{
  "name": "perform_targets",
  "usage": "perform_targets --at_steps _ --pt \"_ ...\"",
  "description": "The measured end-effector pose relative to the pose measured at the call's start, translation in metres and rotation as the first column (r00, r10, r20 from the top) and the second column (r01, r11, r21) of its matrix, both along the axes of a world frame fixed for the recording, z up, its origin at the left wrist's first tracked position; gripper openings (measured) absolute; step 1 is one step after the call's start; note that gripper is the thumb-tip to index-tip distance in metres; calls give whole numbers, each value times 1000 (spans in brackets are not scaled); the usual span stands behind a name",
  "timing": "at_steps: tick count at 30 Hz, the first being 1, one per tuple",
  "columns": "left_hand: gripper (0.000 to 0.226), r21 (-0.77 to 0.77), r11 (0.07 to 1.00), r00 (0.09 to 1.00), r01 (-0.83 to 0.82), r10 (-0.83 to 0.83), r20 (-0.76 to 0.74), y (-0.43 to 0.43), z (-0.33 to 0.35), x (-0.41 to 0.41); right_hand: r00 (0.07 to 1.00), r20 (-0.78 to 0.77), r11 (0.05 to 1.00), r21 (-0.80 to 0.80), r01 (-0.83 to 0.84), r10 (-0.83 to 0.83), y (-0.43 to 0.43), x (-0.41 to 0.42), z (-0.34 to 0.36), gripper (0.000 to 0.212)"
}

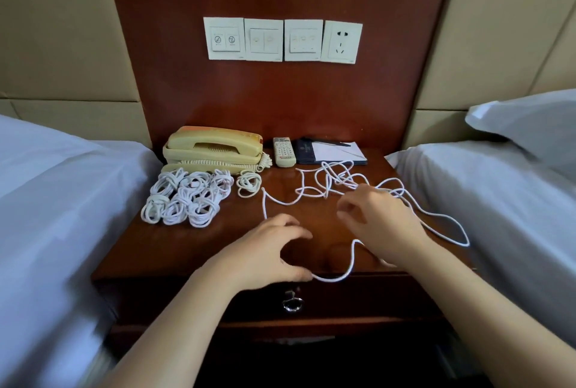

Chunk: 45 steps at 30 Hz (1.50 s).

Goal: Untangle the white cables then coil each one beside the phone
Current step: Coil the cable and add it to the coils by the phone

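A cream phone (215,147) stands at the back left of the wooden nightstand (174,244). In front of it lie several coiled white cables (187,197). A loose tangle of white cable (336,178) spreads over the right half, and one loop (448,225) hangs past the right edge toward the bed. My left hand (271,250) hovers near the front edge, thumb and fingers curved apart, with a cable end at its thumb tip (330,278). My right hand (377,216) is over the tangle, fingers loosely bent, and cable runs under it.
A remote control (284,151) and a dark notepad folder with a pen (330,150) lie behind the tangle. White beds flank the nightstand on the left (46,200) and right (498,194). Wall switches and a socket (282,40) sit above. A drawer pull (292,302) is below the front edge.
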<state>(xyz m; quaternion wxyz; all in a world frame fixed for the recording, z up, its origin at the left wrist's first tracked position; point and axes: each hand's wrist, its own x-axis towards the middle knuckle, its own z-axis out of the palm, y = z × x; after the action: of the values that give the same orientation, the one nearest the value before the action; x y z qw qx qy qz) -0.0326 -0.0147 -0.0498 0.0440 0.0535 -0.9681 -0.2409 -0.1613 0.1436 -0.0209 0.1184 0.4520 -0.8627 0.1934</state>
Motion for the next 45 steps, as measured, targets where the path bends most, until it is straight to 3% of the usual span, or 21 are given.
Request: perform_targets --at_steps 4,7,11,18,21,25,27,31,36,41,45 --pt "68 -50 995 991 92 -86 100 20 -4 -23 988 -36 962 226 156 -152 43 -22 -6 24" --pt "46 -103 992 996 69 -63 59 29 -11 -39 996 85 930 368 4 -38 62 -38 -20 37" --pt "11 -63 998 998 -27 23 -66 34 -10 -53 961 273 963 242 -117 48 69 -50 -32 55" --pt "20 30 977 942 -210 211 -263 22 -10 -67 956 288 995 68 -80 57 56 -74 -42 76" --pt "17 63 970 921 -235 243 -303 15 -11 -74 996 85 998 63 -15 10 55 -84 -41 76" --pt "16 66 969 923 -238 247 -294 7 -15 -79 988 106 976 -175 130 -113 50 -91 -40 68" --pt "18 76 970 931 -230 242 -275 4 -18 -78 963 145 957 -145 250 -229 50 -96 -43 61" --pt "17 17 969 917 -247 239 -318 2 -22 -78 916 194 936 120 332 -350 53 -100 -44 71" --pt "3 -223 898 819 -380 215 -532 5 -17 -78 963 183 979 88 184 -198 46 -91 -45 63" --pt "5 -237 911 780 -337 129 -612 18 -6 -83 971 239 998 67 0 -16 30 -81 -43 48" --pt "12 -209 928 784 -309 124 -608 16 -3 -89 958 270 994 23 -110 100 15 -69 -44 52"
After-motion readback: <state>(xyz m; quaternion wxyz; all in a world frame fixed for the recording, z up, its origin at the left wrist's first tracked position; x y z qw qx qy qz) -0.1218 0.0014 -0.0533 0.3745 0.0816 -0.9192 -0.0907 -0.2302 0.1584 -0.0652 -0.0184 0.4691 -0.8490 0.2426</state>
